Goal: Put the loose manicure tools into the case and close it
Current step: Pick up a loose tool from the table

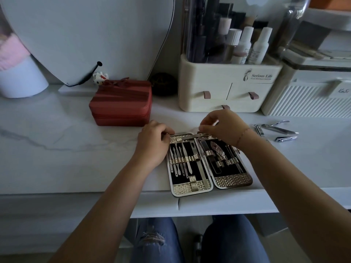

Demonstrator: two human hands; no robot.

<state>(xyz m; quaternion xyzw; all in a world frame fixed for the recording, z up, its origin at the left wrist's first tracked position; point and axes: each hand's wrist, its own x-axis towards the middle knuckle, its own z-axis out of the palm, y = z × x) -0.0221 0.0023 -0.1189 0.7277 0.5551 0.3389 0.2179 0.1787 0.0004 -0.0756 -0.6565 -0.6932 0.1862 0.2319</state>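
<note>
An open manicure case (233, 182) with gold patterned trim lies flat near the table's front edge, several steel tools strapped into both halves. My left hand (152, 141) rests on the case's top left corner, fingers curled over its edge. My right hand (224, 126) hovers over the top of the right half and pinches a thin steel tool (190, 137) that lies across the case's upper edge. Three loose nail clippers (278, 130) lie on the table to the right of the case.
A red zipped box (121, 105) stands behind the case to the left. A cream cosmetics organiser (228, 88) with bottles and a white ribbed box (307, 99) stand at the back right. A white mirror (85, 35) leans at the back.
</note>
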